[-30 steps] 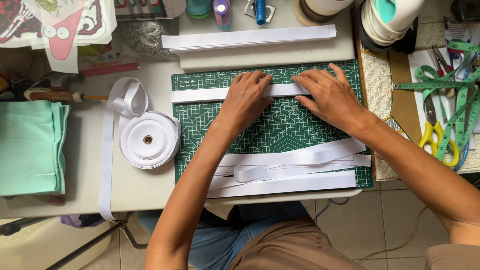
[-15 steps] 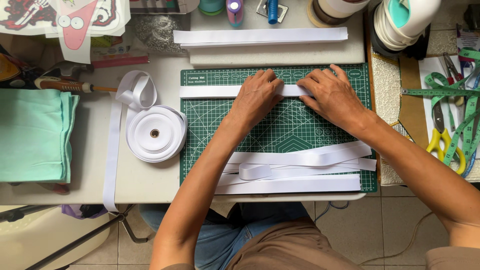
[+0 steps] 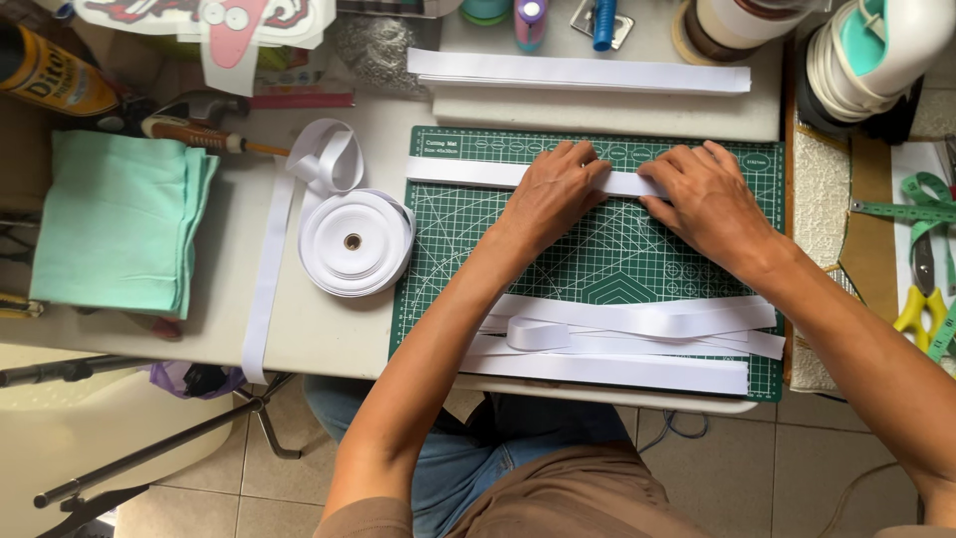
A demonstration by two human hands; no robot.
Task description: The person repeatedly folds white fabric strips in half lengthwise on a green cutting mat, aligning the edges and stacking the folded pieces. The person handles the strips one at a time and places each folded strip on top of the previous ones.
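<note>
Head view, white ribbon strip (image 3: 458, 172) flat under left hand (image 3: 553, 189), right hand (image 3: 705, 194)

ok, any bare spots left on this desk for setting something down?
Bare cutting mat between both hands' strip and the cut strips near the front edge. Bare tabletop between folded green cloth and ribbon roll, crossed by its loose tail. Back edge and right side are crowded.

Open green cutting mat (image 3: 597, 261) betw. the hands' ribbon strip (image 3: 468, 172) & the cut-strip pile (image 3: 637, 334) near the front edge gives free passage; ribbon roll (image 3: 355, 242) blocks just left of mat, folded mint cloth (image 3: 119, 221) farther left.
</note>
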